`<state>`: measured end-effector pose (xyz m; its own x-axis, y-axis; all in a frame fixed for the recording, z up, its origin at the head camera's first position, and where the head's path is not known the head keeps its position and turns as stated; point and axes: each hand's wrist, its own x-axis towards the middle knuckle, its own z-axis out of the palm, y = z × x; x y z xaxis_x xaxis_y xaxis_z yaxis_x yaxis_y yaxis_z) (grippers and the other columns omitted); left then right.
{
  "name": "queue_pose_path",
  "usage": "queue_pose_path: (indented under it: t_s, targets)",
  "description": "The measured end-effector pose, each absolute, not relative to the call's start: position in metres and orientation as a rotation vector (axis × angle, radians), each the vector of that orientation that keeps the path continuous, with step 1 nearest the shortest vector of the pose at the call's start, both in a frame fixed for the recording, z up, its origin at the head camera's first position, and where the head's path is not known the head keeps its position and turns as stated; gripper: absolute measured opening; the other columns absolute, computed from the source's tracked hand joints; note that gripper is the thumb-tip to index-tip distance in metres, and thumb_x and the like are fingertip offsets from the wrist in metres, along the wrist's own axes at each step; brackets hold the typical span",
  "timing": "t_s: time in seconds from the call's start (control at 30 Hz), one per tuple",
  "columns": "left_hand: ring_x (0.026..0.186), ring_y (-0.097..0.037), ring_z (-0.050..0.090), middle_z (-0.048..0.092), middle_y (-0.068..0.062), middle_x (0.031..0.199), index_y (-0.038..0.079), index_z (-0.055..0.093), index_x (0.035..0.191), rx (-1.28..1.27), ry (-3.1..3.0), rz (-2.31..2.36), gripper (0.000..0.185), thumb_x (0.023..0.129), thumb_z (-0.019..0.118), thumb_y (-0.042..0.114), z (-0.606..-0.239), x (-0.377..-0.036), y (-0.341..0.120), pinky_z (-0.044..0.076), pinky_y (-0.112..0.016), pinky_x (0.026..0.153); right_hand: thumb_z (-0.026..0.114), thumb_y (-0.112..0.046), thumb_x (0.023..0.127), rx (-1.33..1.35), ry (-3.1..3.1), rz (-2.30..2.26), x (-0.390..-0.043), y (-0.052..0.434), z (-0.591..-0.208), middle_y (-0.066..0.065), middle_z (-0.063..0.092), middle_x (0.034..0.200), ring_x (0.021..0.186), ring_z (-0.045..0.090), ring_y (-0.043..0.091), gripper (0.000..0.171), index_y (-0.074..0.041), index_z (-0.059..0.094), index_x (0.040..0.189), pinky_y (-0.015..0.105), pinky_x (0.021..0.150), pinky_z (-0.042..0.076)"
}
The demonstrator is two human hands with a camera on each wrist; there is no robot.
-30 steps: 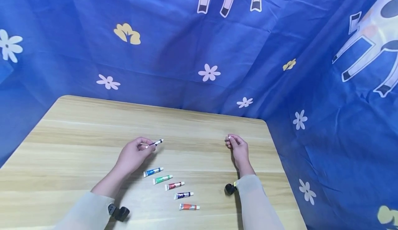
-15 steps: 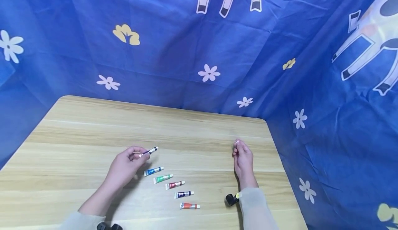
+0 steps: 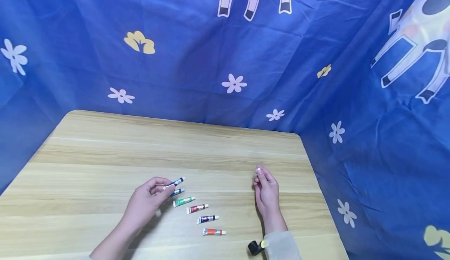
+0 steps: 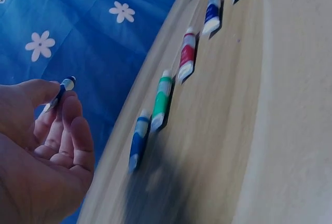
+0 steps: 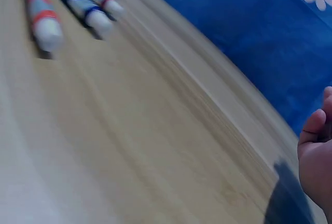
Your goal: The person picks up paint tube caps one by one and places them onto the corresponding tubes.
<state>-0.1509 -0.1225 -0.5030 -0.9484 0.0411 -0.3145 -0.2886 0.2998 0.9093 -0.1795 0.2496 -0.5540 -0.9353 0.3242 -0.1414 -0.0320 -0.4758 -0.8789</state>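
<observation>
Pale beige sleeve on right arm, black wrist-worn camera, left forearm bare

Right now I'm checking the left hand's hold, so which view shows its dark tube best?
Left wrist: the dark tube sits pinched between thumb and fingers, close up. Head shows it small. Right wrist doesn't show it.

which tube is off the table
The dark blue tube, pinched in the left hand. The other five lie in a row on the table.
</observation>
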Motion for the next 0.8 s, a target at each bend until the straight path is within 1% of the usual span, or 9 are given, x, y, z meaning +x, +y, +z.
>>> queue_pose_path:
  t_s: [0.17,0.23,0.3,0.33,0.4,0.47,0.57,0.63,0.8]
  targets:
    - [0.087,-0.018,0.071,0.08,-0.005,0.102,0.011,0.071,0.126,-0.191,2.296,1.69,0.033,0.099,0.081,0.028,-0.499,-0.145,-0.114,0.049,-0.028,0.083,0.062,-0.004,0.108,-0.271,-1.61,2.539,-0.167,0.238,-0.549,-0.006,0.08,0.102,0.08,0.067,0.003,0.021,-0.016,0.079,0.111,0.016,0.073,0.056]
    - [0.084,-0.018,0.07,0.08,-0.004,0.1,0.012,0.071,0.125,-0.188,2.288,1.692,0.034,0.098,0.081,0.029,-0.498,-0.144,-0.112,0.05,-0.028,0.079,0.062,-0.003,0.108,-0.225,-1.645,2.555,-0.164,0.236,-0.547,-0.006,0.081,0.102,0.081,0.068,0.003,0.023,-0.018,0.079,0.11,0.016,0.074,0.057]
    - [0.078,-0.019,0.068,0.079,-0.006,0.098,0.012,0.071,0.125,-0.184,2.265,1.706,0.033,0.098,0.081,0.027,-0.497,-0.143,-0.109,0.052,-0.027,0.069,0.063,-0.003,0.108,-0.199,-1.68,2.557,-0.162,0.234,-0.546,-0.006,0.081,0.1,0.081,0.068,0.003,0.022,-0.018,0.079,0.11,0.017,0.075,0.058]
    - [0.076,-0.018,0.068,0.078,-0.006,0.097,0.012,0.071,0.125,-0.187,2.252,1.716,0.033,0.098,0.081,0.027,-0.496,-0.142,-0.108,0.053,-0.027,0.064,0.064,-0.004,0.107,-0.202,-1.694,2.557,-0.161,0.232,-0.544,-0.006,0.081,0.099,0.08,0.068,0.003,0.022,-0.018,0.08,0.11,0.017,0.075,0.058]
    - [0.075,-0.018,0.068,0.078,-0.007,0.097,0.011,0.071,0.125,-0.19,2.235,1.733,0.032,0.098,0.081,0.025,-0.496,-0.139,-0.105,0.054,-0.026,0.061,0.066,-0.004,0.106,-0.212,-1.742,2.535,-0.159,0.23,-0.542,-0.006,0.08,0.098,0.081,0.068,0.004,0.018,-0.014,0.08,0.113,0.017,0.076,0.058]
    - [0.078,-0.018,0.07,0.078,-0.008,0.098,0.01,0.071,0.124,-0.191,2.224,1.747,0.03,0.098,0.081,0.023,-0.497,-0.137,-0.102,0.057,-0.026,0.065,0.069,-0.004,0.104,-0.229,-1.811,2.494,-0.157,0.226,-0.54,-0.006,0.079,0.098,0.081,0.067,0.005,0.017,-0.005,0.079,0.118,0.019,0.077,0.059]
    - [0.084,-0.017,0.073,0.079,-0.007,0.1,0.009,0.072,0.124,-0.185,2.218,1.76,0.03,0.098,0.081,0.022,-0.499,-0.133,-0.097,0.059,-0.024,0.079,0.072,-0.004,0.101,-0.223,-1.969,2.384,-0.153,0.219,-0.536,-0.005,0.078,0.1,0.085,0.068,0.007,0.025,0.008,0.074,0.124,0.02,0.08,0.061]
    - [0.084,-0.017,0.073,0.079,-0.008,0.1,0.008,0.072,0.123,-0.168,2.198,1.768,0.03,0.098,0.081,0.022,-0.5,-0.129,-0.093,0.059,-0.024,0.081,0.075,-0.004,0.099,-0.196,-2.076,2.301,-0.149,0.213,-0.534,0.0,0.079,0.104,0.089,0.071,0.008,0.029,0.012,0.073,0.124,0.021,0.082,0.061]
    - [0.081,-0.016,0.073,0.079,-0.008,0.096,0.01,0.074,0.12,-0.09,2.189,1.746,0.028,0.097,0.081,0.025,-0.501,-0.12,-0.085,0.057,-0.024,0.078,0.083,-0.006,0.092,-0.114,-2.304,2.148,-0.137,0.194,-0.53,0.014,0.081,0.108,0.087,0.072,0.007,0.025,0.005,0.078,0.114,0.02,0.079,0.062]
